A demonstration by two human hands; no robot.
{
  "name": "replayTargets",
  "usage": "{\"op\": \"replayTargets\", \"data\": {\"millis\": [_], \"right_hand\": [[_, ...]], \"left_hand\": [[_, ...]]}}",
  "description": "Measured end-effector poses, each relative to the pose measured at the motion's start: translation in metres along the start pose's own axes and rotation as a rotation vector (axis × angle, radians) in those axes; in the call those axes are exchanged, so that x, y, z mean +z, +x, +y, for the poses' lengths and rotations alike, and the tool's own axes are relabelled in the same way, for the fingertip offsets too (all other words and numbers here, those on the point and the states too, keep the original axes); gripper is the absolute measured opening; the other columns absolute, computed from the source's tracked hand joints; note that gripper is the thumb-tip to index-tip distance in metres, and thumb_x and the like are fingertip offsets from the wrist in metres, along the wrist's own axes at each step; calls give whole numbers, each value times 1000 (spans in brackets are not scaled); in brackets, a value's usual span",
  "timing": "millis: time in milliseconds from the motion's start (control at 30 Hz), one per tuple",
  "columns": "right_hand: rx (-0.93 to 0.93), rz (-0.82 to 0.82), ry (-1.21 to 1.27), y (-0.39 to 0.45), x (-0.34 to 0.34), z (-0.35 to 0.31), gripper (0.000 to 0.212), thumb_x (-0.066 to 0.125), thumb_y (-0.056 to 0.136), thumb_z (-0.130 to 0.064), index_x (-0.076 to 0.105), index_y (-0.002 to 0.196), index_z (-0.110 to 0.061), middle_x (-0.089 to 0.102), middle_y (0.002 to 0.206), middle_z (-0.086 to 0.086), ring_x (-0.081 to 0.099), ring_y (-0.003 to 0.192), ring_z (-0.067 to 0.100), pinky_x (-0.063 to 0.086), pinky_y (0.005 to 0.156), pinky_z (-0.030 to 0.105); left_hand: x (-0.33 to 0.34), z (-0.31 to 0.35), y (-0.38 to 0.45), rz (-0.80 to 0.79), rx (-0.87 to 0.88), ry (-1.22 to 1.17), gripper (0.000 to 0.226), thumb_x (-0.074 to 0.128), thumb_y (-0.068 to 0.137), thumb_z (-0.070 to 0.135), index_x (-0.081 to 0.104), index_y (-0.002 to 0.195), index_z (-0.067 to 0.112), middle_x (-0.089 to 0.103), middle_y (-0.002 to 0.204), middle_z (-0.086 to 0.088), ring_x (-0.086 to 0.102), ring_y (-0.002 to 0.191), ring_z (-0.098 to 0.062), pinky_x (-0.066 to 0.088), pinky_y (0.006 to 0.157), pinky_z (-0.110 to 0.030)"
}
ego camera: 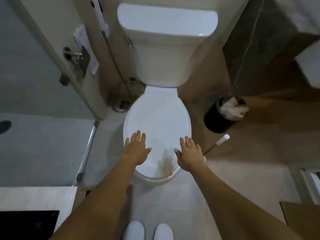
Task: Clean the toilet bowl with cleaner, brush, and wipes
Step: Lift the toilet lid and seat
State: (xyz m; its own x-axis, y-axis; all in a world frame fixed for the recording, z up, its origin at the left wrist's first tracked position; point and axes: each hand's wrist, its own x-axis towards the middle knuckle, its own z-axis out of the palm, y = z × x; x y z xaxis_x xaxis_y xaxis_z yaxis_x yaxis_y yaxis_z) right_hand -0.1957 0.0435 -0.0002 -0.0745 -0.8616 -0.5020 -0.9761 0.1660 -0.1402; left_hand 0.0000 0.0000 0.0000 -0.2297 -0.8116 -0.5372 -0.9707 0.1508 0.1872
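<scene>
Pretty much at the starting line here. The toilet lid (156, 118) is down, so the bowl under it is hidden and there's no telling how dirty it is. Both hands are out over the near end of the lid, left hand (136, 149) and right hand (189, 155), fingers spread flat and holding nothing; whether they touch the lid is hard to say. A brush handle (219, 142) pokes up just right of the toilet. No cleaner bottle or wipes in view. A dark bin (223, 115) with crumpled paper sits on the right. So judging by this: lid needs lifting, then cleaner, scrubbing and wiping are all left.
</scene>
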Motion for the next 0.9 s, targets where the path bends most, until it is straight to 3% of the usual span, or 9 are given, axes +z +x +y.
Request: {"op": "replayTargets", "data": {"millis": [233, 400, 633, 900], "right_hand": [[-41, -74, -79, 15, 84, -6, 62, 25, 104, -39, -1, 154, -13, -5, 162, 8, -5, 149, 23, 3, 120, 46], [-175, -38, -75, 14, 123, -8, 69, 33, 102, -42, -7, 154, -19, -15, 161, 3, -11, 149, 21, 0, 120, 44], [-222, 20, -102, 25, 156, -14, 88, 47, 97, -45, -18, 151, -20, -24, 159, 3, -17, 148, 22, -2, 120, 42], [-198, 96, -131, 27, 171, -6, 98, 51, 95, -42, -33, 141, -19, -38, 149, 3, -28, 142, 21, -8, 117, 42]], "left_hand": [[86, -40, 13, -64, 11, 68, 71, 36, 101, 41, -5, 151, 11, -11, 159, -9, -5, 147, -24, 6, 119, -42], [129, -52, 22, -17, 72, 62, 89, 52, 94, 42, -11, 150, 14, -18, 158, -9, -6, 147, -22, 6, 119, -40], [150, -66, 41, 117, 168, 254, 111, 59, 83, 49, -31, 140, 17, -31, 153, -6, -19, 144, -26, 2, 118, -39], [175, -61, 45, 188, 204, 229, 106, 54, 88, 46, -35, 138, 15, -38, 148, -4, -28, 140, -30, -4, 118, -38]]}}
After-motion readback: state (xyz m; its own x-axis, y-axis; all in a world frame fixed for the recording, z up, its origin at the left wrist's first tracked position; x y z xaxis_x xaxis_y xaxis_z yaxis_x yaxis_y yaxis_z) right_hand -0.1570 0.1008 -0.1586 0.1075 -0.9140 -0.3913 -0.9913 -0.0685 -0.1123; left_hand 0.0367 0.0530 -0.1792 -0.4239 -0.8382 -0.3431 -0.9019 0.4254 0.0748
